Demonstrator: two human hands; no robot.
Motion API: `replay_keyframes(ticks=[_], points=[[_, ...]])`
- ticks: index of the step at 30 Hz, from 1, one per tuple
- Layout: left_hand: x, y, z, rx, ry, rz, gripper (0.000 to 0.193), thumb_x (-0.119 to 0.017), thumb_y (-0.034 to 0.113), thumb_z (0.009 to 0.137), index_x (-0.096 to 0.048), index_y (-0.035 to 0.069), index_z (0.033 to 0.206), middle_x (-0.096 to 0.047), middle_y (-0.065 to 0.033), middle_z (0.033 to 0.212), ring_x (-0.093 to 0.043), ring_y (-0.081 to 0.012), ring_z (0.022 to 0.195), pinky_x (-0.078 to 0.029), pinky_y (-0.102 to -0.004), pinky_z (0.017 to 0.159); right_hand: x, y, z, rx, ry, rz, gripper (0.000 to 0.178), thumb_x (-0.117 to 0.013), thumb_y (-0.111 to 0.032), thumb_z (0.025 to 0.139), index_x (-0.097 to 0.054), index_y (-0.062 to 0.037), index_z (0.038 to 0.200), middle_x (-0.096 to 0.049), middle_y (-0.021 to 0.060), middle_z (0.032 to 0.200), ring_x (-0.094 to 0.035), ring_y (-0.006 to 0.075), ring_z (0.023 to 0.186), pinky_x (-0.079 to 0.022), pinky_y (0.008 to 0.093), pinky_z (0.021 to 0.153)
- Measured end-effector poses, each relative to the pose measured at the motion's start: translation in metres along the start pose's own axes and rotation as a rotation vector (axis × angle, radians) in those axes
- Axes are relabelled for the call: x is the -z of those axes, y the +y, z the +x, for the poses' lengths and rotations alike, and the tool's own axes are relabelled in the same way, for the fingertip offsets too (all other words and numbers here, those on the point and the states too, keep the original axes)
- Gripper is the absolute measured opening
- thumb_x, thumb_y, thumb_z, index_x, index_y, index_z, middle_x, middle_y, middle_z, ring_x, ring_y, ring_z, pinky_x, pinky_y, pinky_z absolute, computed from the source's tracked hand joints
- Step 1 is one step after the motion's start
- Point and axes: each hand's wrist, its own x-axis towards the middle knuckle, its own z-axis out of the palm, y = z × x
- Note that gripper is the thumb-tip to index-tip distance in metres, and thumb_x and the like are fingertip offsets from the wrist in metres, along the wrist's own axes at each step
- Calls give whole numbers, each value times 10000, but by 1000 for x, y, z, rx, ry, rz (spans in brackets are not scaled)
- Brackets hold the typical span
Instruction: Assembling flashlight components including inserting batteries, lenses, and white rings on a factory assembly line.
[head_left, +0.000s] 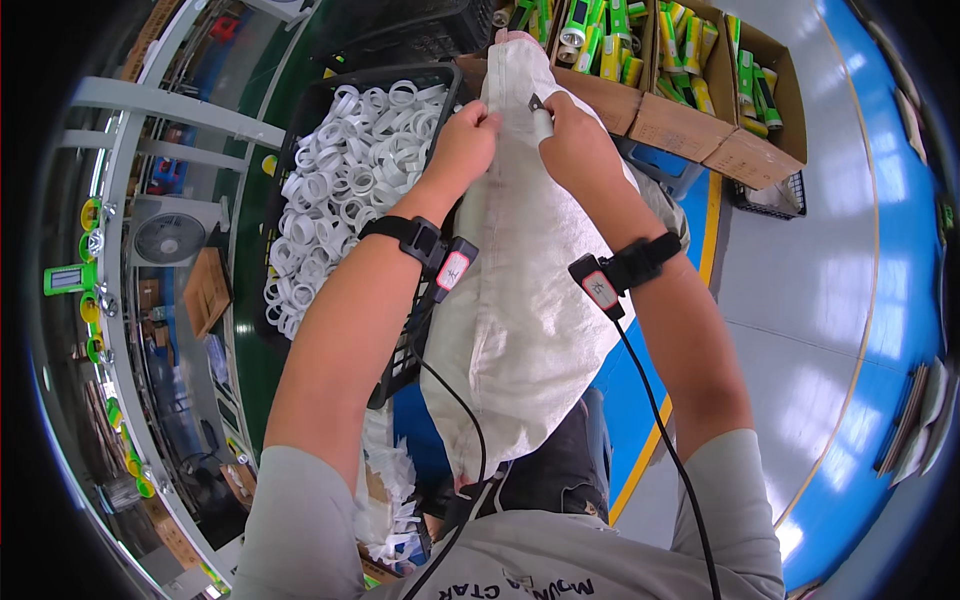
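White woven-fabric sack [535, 270] lay lengthwise over a worker's dark trousers [560, 472], its far end beside brown cardboard boxes [670, 125] of green-and-yellow flashlights [578, 15]. The left hand [465, 150] pinched the sack's left edge; the right hand [580, 140] was clamped on a small white-handled blade [542, 122]. No slit showed in the visible fabric, so work seemed early, any cutting apparently undone. A black plastic crate [452, 90] of white rings [350, 170] crowded the left side; a black cable [468, 408] crossed the lower sack.
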Motion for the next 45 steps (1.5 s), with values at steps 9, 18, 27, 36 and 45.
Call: replay_keyframes(ticks=[9, 18, 27, 36, 45], points=[[9, 41, 42, 89, 37, 85, 395, -481, 377, 903, -605, 3, 909, -628, -143, 742, -617, -234, 641, -476, -357, 553, -5, -1, 32, -16, 15, -19, 247, -518, -184, 837, -523, -18, 1020, -631, 246, 863, -610, 410, 838, -469, 484, 749], [-1, 27, 48, -139, 195, 221, 405, -480, 386, 890, -631, 11, 872, -631, -182, 734, -610, -329, 681, -471, -398, 633, -2, -12, 49, 92, -98, -211, 301, -515, -96, 770, -497, -30, 1062, -635, 232, 851, -615, 395, 843, -476, 491, 730], [12, 9, 90, -424, 92, 338, 589, -488, 550, 836, -660, -14, 825, -647, -207, 759, -650, -311, 756, -484, -405, 680, -14, -5, 59, 322, -10, -360, 259, -466, -85, 802, -526, -18, 1045, -650, 190, 823, -645, 346, 775, -517, 452, 656], [7, 39, 85, -93, 62, 289, 409, -475, 346, 867, -649, -21, 918, -619, -263, 924, -599, -402, 861, -469, -422, 773, -27, -9, 14, 192, -278, -325, 180, -436, -117, 833, -563, -11, 904, -641, 210, 800, -638, 366, 766, -510, 459, 679], [17, 38, 71, -164, 12, 335, 598, -470, 515, 845, -647, -55, 874, -647, -236, 837, -626, -365, 841, -457, -405, 779, -37, -14, -102, 46, -364, -188, 180, -459, -60, 808, -489, 41, 953, -624, 178, 663, -636, 340, 612, -505, 430, 536]])
